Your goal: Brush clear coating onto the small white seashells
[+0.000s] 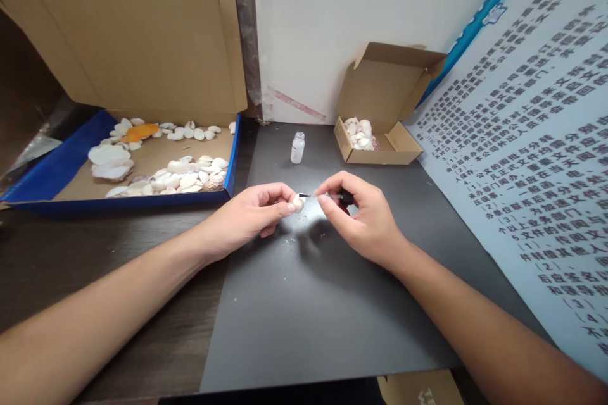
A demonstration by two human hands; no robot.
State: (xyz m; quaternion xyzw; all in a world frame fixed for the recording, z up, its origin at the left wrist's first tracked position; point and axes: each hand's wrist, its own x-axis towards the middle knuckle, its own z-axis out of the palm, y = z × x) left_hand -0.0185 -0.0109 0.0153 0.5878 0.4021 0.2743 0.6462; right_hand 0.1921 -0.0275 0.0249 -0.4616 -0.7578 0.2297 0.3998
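Note:
My left hand point(259, 212) pinches a small white shell point(299, 204) between thumb and fingers above the grey mat. In my right hand point(358, 209) is a small brush applicator point(335, 196) with a black cap. Its dark tip points left and meets the shell's upper edge, though I cannot tell whether it touches. Just behind the hands a small clear bottle point(297, 149) stands upright with its mouth uncovered. Whitish content shows inside it. Tiny pale specks point(291, 240) lie on the mat below the hands.
At left, an open blue-edged box point(232, 168) holds many shells and one orange piece point(139, 133). A small cardboard box point(377, 156) with shells stands open at back right. A white wall point(304, 31) rises behind, and a printed sheet point(536, 158) lines the right side.

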